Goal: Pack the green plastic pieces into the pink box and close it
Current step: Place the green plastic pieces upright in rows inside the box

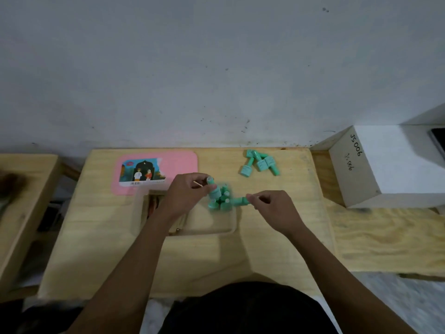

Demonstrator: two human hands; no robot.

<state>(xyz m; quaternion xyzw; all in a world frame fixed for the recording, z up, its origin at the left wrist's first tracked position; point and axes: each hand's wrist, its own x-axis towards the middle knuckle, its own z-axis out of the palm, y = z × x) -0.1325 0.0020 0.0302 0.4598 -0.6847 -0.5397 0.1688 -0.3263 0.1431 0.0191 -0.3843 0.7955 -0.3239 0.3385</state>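
Head view: left hand (186, 192) grips clustered green pieces (218, 197); right hand (272, 207) fingers pinch one green piece (238, 201).

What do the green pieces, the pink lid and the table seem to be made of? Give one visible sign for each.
The green pieces: likely moulded plastic, smooth, uniform mint colour, identical shapes. The pink lid: plastic or painted tin, cannot tell; flat even colour, rounded corners, printed picture label. The table: pale wood or plywood, matt, with visible grain lines.
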